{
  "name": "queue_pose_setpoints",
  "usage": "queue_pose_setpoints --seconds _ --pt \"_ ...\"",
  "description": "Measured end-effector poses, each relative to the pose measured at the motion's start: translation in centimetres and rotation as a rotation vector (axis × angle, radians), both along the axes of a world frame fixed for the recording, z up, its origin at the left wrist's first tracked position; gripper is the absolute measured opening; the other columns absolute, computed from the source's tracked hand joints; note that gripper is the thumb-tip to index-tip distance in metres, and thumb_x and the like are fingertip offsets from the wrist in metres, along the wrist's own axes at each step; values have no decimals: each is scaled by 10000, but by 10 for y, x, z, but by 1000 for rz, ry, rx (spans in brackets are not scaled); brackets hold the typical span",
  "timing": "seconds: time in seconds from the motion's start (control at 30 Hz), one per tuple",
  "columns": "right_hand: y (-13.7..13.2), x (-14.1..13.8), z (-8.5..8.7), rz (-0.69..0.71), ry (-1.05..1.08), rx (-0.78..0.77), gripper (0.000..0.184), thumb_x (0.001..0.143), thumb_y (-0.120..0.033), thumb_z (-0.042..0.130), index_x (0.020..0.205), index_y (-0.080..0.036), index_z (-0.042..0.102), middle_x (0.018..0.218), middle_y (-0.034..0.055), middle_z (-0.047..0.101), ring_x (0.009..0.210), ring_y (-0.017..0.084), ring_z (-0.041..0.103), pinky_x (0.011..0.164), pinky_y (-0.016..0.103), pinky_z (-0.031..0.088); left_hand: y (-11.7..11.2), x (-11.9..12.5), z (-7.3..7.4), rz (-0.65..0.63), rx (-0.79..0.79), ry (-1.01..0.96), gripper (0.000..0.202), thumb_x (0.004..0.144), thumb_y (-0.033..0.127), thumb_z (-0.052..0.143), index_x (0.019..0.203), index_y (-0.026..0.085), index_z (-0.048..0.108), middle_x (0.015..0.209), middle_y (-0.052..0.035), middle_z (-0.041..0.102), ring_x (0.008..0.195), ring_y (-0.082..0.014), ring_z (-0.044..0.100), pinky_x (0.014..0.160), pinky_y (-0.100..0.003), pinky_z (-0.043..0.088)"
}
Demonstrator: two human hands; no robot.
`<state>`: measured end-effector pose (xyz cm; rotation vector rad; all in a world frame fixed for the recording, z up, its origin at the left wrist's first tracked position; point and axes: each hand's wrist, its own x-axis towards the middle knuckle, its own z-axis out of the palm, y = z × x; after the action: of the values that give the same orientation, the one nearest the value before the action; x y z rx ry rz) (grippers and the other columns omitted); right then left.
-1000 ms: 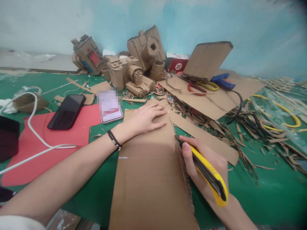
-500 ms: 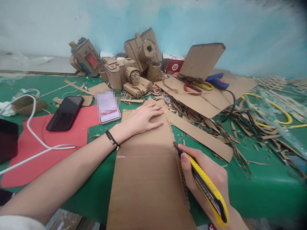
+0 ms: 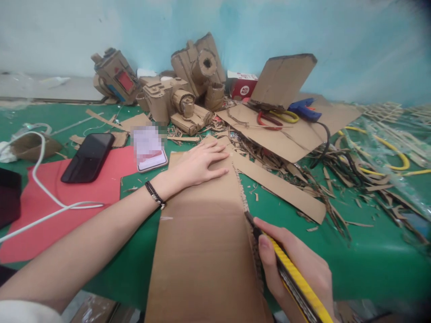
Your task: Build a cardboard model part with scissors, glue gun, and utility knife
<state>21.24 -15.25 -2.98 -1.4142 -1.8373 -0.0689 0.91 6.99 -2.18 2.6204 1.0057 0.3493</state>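
A long brown cardboard sheet (image 3: 202, 251) lies on the green table and reaches over its front edge. My left hand (image 3: 198, 166) rests flat on the far part of the sheet, fingers spread. In my right hand (image 3: 299, 260) is a yellow and black utility knife (image 3: 286, 260), gripped with thumb and fingers. Its tip touches the sheet's ragged right edge, a little nearer to me than my left hand. A narrow cardboard strip (image 3: 283, 186) lies to the right of the sheet.
Cardboard camera models (image 3: 182, 98) stand at the back. Red-handled scissors (image 3: 269, 121) and a blue glue gun (image 3: 305, 110) lie on cardboard at back right, near piled scraps (image 3: 336, 188). A black phone (image 3: 88, 158), a lit phone (image 3: 150, 150) and a white cable (image 3: 43, 175) are left.
My right hand has drawn the knife toward me along the sheet's right edge and slightly rightward. My left hand stays pressed on the sheet. The view has shifted a little.
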Motion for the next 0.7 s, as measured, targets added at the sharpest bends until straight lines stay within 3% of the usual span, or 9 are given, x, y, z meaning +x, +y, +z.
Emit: queue_pose_setpoints --seconds 0.43,0.7 --pt "-22 -3 17 22 -16 -63 176 1081 -193 554 1160 -183 711 685 -8 734 472 123 671 495 209 541 1 -3 -3 -9 13 -26 620 1057 575 587 1560 217 641 1722 -93 516 1655 -344 384 1388 -521 250" --pt "-40 0 8 18 -9 -154 238 1080 -189 573 1283 -181 697 790 29 786 570 154 743 548 230 577 0 -3 -1 -8 -2 -25 620 1055 554 614 1565 201 637 1726 -114 504 1651 -359 388 1380 -538 272"
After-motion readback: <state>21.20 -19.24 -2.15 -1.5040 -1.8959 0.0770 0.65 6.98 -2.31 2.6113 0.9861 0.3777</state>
